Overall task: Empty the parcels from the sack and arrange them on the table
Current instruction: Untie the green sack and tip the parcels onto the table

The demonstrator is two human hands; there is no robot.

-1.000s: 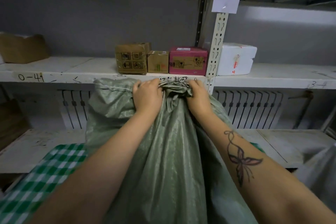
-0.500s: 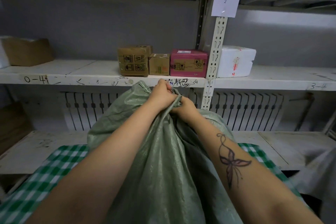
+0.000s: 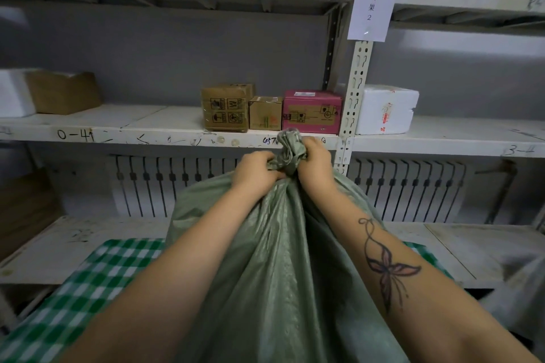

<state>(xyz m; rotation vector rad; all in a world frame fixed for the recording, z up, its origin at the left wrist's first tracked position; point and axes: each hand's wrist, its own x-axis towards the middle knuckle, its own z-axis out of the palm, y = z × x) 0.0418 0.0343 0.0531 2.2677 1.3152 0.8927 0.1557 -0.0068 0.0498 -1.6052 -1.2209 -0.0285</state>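
Observation:
A big grey-green woven sack (image 3: 280, 274) stands upright before me on the table, which is covered by a green and white checked cloth (image 3: 88, 283). Its neck is bunched into a tight twist at the top. My left hand (image 3: 255, 171) clamps the fabric just below the twist on the left side. My right hand (image 3: 314, 160) grips the twisted neck itself from the right. Both forearms run up along the sack's front. Whatever is inside the sack is hidden.
White metal shelving stands right behind the table. On its middle shelf are two brown boxes (image 3: 227, 110), a pink box (image 3: 312, 110) and a white foam box (image 3: 386, 109). A shelf upright (image 3: 355, 91) with a paper label rises behind the sack. A pale bag (image 3: 522, 298) lies at right.
The sack's mouth has been gathered from a loose bunch into a tight twist. My hands shifted closer together on the neck, and my view has tilted upward.

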